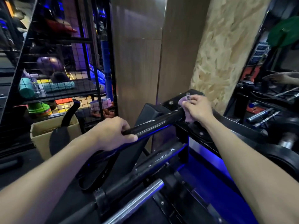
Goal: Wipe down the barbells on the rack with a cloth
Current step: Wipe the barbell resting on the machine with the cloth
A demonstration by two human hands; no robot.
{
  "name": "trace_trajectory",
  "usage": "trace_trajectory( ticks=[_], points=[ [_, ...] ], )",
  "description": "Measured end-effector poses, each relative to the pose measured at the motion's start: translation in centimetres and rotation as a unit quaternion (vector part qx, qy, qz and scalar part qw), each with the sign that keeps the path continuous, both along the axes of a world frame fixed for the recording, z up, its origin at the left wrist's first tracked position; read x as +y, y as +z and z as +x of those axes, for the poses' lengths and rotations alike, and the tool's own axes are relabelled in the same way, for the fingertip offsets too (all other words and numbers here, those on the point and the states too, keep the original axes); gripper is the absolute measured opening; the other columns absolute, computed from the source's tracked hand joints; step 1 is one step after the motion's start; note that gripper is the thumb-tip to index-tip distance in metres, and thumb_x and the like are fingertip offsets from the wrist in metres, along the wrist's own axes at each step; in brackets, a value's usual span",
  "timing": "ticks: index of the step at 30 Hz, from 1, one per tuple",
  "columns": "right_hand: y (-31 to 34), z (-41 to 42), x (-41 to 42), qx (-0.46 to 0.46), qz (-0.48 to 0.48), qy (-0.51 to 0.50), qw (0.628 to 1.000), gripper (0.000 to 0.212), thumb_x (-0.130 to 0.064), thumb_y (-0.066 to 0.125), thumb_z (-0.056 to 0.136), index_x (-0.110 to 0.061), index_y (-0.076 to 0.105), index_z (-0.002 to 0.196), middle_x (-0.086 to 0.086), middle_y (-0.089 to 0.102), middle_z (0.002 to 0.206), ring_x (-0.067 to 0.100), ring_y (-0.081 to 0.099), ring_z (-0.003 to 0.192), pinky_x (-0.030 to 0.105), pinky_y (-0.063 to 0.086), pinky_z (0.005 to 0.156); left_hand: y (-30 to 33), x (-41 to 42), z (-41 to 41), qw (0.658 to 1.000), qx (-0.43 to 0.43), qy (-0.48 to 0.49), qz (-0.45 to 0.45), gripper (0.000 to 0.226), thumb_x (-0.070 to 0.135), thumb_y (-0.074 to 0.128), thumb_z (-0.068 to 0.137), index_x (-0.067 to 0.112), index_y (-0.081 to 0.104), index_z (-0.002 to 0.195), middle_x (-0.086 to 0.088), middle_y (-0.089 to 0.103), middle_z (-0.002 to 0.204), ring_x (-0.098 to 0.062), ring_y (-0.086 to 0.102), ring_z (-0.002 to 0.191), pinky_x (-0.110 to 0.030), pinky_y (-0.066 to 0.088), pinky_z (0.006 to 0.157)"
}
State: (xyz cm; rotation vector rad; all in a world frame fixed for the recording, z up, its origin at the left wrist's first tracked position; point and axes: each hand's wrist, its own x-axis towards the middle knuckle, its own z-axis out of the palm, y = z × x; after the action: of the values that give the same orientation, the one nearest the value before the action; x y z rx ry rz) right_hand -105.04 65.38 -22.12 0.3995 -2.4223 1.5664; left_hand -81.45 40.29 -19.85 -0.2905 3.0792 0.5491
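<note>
Black steel rack [182,139] holds several barbells; top black bar [155,122] is mid-wipe, chrome one [137,202] below looks untouched, so plenty left imo. Left hand [111,133] fingers wrap the bar, right hand [198,108] clutches the lilac cloth [183,100] against its far end.

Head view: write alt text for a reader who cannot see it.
A person's right hand presses a purple cloth around a black barbell on a rack, while the left hand grips the bar nearer its end.
</note>
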Motion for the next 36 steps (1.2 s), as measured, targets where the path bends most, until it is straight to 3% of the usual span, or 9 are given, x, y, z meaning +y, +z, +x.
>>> trace_trajectory(
  ticks=[3,6,10,15,18,21,25,32,36],
  points=[
    [-1.3,-0.4,-0.1,0.005,0.000,0.040,0.999,0.023,-0.032,0.074,0.081,-0.022,0.075,0.101,-0.001,0.079,0.101,0.014,0.074,0.100,0.047,0.056,0.101,-0.6,0.0,-0.1,0.999,0.033,0.007,-0.021,0.044,0.074,0.073,0.073,0.036,0.064,0.094,0.012,0.070,0.090,-0.013,0.066,0.085,-0.038,0.057,0.081],
    [-1.2,0.1,0.6,0.006,0.017,0.032,0.999,0.005,-0.031,0.068,0.088,-0.030,0.070,0.092,-0.007,0.078,0.091,0.017,0.074,0.094,0.047,0.057,0.095,-0.6,0.2,0.0,0.998,0.056,0.011,-0.030,0.045,0.071,0.079,0.069,0.036,0.062,0.091,0.014,0.068,0.086,-0.010,0.064,0.084,-0.036,0.055,0.080],
    [-1.6,0.9,0.5,0.019,0.031,0.023,0.999,0.011,-0.027,0.060,0.091,-0.034,0.067,0.091,-0.003,0.078,0.085,0.027,0.074,0.079,0.048,0.060,0.082,-0.9,0.1,0.2,0.997,0.076,0.012,0.002,0.045,0.069,0.080,0.068,0.035,0.066,0.094,0.017,0.066,0.091,-0.005,0.061,0.087,-0.031,0.051,0.077],
    [-2.3,3.7,-1.5,0.093,0.071,0.101,0.988,0.016,-0.020,0.059,0.096,-0.024,0.072,0.105,-0.004,0.077,0.087,0.006,0.063,0.060,0.022,0.049,0.058,-1.0,0.1,0.4,0.996,0.083,0.015,-0.003,0.041,0.067,0.082,0.069,0.035,0.066,0.090,0.018,0.067,0.086,-0.004,0.062,0.084,-0.033,0.053,0.077],
    [-1.5,1.4,0.3,0.077,0.099,0.069,0.990,0.018,-0.013,0.059,0.098,-0.028,0.067,0.104,0.003,0.077,0.104,0.016,0.069,0.070,0.029,0.054,0.062,-0.7,0.2,0.4,0.996,0.083,0.014,-0.007,0.040,0.064,0.083,0.069,0.034,0.066,0.089,0.018,0.068,0.083,-0.004,0.062,0.083,-0.035,0.054,0.078],
    [-1.3,0.8,0.4,0.059,0.079,0.002,0.995,0.018,-0.014,0.058,0.095,-0.029,0.065,0.101,0.000,0.076,0.107,0.018,0.071,0.101,0.036,0.056,0.092,-0.8,0.2,0.5,0.997,0.081,0.013,0.000,0.042,0.065,0.082,0.070,0.033,0.065,0.092,0.016,0.066,0.087,-0.006,0.061,0.085,-0.035,0.053,0.079],
    [-3.0,5.1,-2.8,0.087,0.059,0.148,0.983,0.023,-0.021,0.055,0.093,-0.018,0.071,0.110,-0.002,0.078,0.105,0.004,0.071,0.079,0.024,0.057,0.072,-0.8,0.4,0.6,0.996,0.090,0.008,-0.023,0.043,0.064,0.082,0.070,0.033,0.061,0.091,0.016,0.065,0.087,-0.010,0.061,0.086,-0.038,0.054,0.079],
    [-1.7,1.3,-1.0,0.040,0.058,0.020,0.997,0.023,-0.018,0.054,0.094,-0.019,0.073,0.107,0.002,0.077,0.098,0.026,0.072,0.098,0.042,0.056,0.093,-1.1,1.1,0.7,0.994,0.098,0.000,-0.044,0.048,0.063,0.081,0.072,0.033,0.055,0.100,0.018,0.059,0.090,-0.012,0.059,0.086,-0.039,0.054,0.079],
    [-2.6,5.8,-3.5,0.082,0.070,0.187,0.977,0.027,-0.024,0.054,0.091,-0.018,0.073,0.110,0.003,0.077,0.102,0.020,0.071,0.094,0.036,0.054,0.087,-1.1,1.2,0.7,0.993,0.102,-0.002,-0.062,0.052,0.063,0.081,0.071,0.033,0.053,0.103,0.018,0.056,0.097,-0.016,0.057,0.093,-0.040,0.052,0.083]
  ],
)
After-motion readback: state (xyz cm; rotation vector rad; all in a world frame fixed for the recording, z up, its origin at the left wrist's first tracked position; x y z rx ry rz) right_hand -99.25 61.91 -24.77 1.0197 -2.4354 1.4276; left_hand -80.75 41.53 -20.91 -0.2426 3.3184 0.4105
